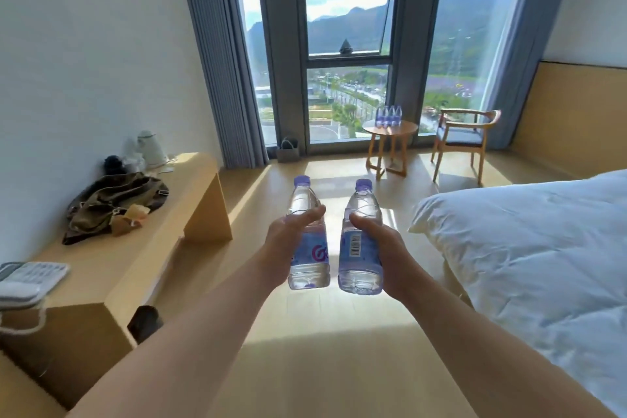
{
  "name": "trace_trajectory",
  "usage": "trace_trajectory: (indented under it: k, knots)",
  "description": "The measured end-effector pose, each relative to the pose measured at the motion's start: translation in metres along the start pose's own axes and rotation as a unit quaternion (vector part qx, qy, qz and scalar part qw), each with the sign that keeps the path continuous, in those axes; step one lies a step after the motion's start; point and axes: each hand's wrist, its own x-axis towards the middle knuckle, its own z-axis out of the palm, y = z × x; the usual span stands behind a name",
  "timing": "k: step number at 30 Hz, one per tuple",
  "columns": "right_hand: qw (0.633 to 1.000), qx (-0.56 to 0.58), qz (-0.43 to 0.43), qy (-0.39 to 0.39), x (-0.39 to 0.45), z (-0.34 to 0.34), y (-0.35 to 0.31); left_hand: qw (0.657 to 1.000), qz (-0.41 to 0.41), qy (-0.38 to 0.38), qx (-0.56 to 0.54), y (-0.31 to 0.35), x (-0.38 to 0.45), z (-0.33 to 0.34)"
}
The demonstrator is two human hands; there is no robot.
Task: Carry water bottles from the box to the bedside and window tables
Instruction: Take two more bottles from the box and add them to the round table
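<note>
My left hand is wrapped round one water bottle, thumb across its front, and my right hand grips a second bottle the same way. Both stand upright with their purple caps up, just beside each other but not touching, held out in front of me over the bare wood floor.

What the coming move turns on is the round window table. It lies straight ahead and a little to the right of my hands, well apart from them, across the sunlit stretch of floor. My right hand is the nearer of the two to it, though only slightly. The bottles' long axes already run vertical, so I judge they need no turning, only carrying forward and setting down on their bases.

On that table a row of bottles already stands along the far edge by the glass; I think there are four, but at this distance I cannot count them surely. The near part of the tabletop looks free for two more.

A wooden chair sits to the right of the table, the bed lies along my right, and a long desk with a bag on it runs along my left.
</note>
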Motion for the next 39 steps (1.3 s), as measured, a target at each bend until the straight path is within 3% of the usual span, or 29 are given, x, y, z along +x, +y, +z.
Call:
trace_trajectory:
  k: [12, 25, 34, 39]
  knots:
    - [0.995, -0.017, -0.044, 0.087, 0.193, -0.112, -0.031, 0.996, 0.002, -0.08, 0.033, 0.008, 0.246, 0.099]
    - [0.986, 0.008, -0.064, 0.153, 0.447, -0.198, -0.106, 0.987, -0.002, -0.151, 0.06, 0.074, 0.535, 0.176]
    - [0.984, -0.006, -0.073, 0.16, 0.629, -0.315, -0.132, 0.99, -0.014, -0.128, 0.053, 0.07, 0.729, 0.262]
    - [0.984, -0.027, -0.049, 0.168, 0.732, -0.388, -0.18, 0.994, -0.022, -0.091, 0.06, 0.097, 0.837, 0.322]
